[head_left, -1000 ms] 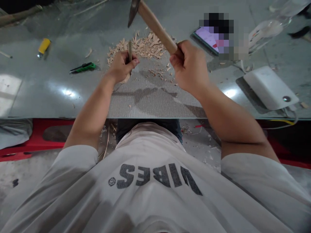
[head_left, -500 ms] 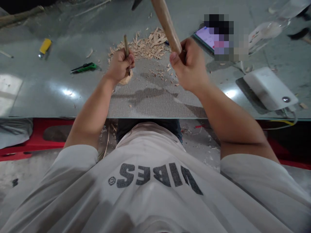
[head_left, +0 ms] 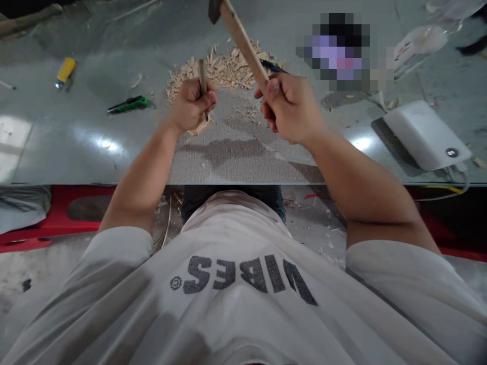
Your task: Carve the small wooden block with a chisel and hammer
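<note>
My left hand (head_left: 192,105) is closed round a slim chisel (head_left: 202,73), held nearly upright with its lower end against a pale piece of wood (head_left: 198,129). Most of that wood is hidden under the hand. In my right hand (head_left: 292,106) is a hammer (head_left: 243,43), gripped low on its wooden handle. The dark hammer head (head_left: 214,10) is at the top of the view, up and to the left of the hand, apart from the chisel. A heap of wood chips (head_left: 228,68) lies just beyond both hands.
On the table (head_left: 91,121), a green box cutter (head_left: 128,104) and a yellow lighter (head_left: 66,72) lie to the left. A dark pen (head_left: 272,66) rests by the chips. At right are a white power bank (head_left: 426,136) with a cable and a clear plastic wrapper (head_left: 420,48).
The hammer has swung left and its head has come further into view. My left hand, with the chisel, has shifted slightly right and the chisel's top leans less far away.
</note>
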A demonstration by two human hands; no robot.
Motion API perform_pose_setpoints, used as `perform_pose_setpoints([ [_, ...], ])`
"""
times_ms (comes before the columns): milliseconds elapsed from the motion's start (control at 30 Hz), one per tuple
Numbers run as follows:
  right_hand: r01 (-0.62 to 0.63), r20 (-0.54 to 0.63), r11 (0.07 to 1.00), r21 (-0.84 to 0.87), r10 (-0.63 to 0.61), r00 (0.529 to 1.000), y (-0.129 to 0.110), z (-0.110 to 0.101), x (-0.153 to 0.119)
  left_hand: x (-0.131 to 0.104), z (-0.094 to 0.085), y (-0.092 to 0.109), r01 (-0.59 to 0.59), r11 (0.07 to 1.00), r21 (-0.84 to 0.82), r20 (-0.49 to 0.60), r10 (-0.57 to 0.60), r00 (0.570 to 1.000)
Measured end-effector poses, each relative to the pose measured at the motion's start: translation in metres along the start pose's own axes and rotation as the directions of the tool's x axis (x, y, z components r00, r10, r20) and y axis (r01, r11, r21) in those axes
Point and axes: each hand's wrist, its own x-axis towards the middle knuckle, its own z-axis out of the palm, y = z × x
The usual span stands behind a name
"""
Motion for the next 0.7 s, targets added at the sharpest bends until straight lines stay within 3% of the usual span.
perform_pose_setpoints([
  [267,-0.073,0.062,0.997,0.015,0.072,0.995,-0.01,-0.001,-0.006,-0.001,-0.001,-0.002,-0.013,0.989,0.145,-0.006,0.014,1.0],
  [400,-0.057,0.074,0.998,0.023,0.055,0.996,-0.008,-0.001,-0.005,-0.004,-0.008,0.007,0.047,0.966,0.253,0.114,-0.078,0.991],
  [467,-0.024,0.079,0.999,0.034,0.021,0.997,-0.007,-0.002,-0.005,-0.004,-0.014,0.005,0.01,0.961,0.277,0.157,-0.056,0.986],
  [567,0.047,0.095,0.999,0.008,-0.047,0.994,-0.007,-0.003,-0.007,0.001,-0.021,-0.009,-0.088,0.964,0.252,0.12,0.059,0.991],
  [700,0.146,0.061,0.989,-0.026,-0.144,0.988,-0.004,-0.001,-0.008,0.009,-0.025,-0.027,-0.097,0.973,0.209,0.018,0.095,0.995],
])
